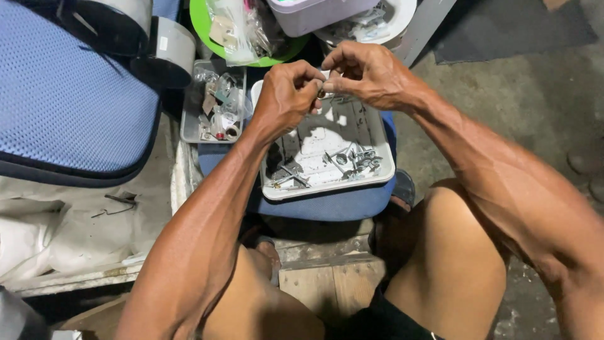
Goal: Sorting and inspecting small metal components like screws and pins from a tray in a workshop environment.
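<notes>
Pinching a small metal part (321, 93), left hand (286, 94), right hand (368, 74), above grey tray (327, 189)

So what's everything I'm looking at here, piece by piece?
small metal part: one, dark, pinched between both hands' fingertips
white tray: one, on a blue stool, under the hands
metal screws and fittings: several, silver, lying in the white tray
blue stool: one, between the knees
clear tray: one, holding mixed small hardware, left of the white tray
green bowl: one, holding plastic bags, top centre
blue mesh seat: one, far left
left hand: one, fingers shut on the part
right hand: one, fingers pinching the same part
</notes>
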